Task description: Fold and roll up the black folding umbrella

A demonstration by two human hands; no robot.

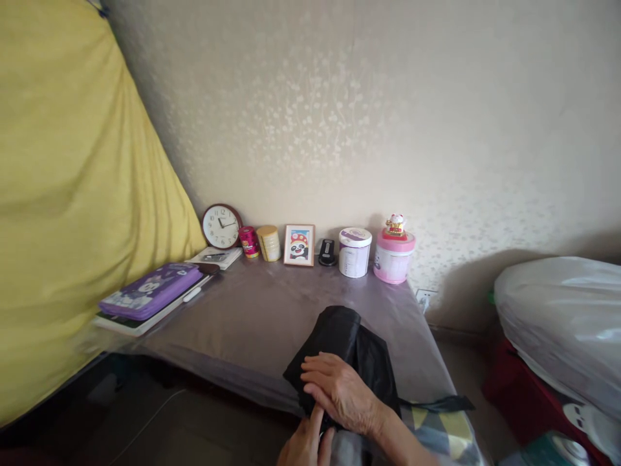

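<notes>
The left hand [305, 445] is cut off by the bottom edge.

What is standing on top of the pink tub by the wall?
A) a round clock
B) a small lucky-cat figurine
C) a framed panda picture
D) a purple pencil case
B: a small lucky-cat figurine sits on the lid of the pink tub, while the clock, the framed panda picture and the purple case are all further left on the grey surface.

Black cloth [347, 346] on the table [252, 317]

Dark, thin and folded into a crumpled bundle, it lies at the table's near right edge.
</notes>
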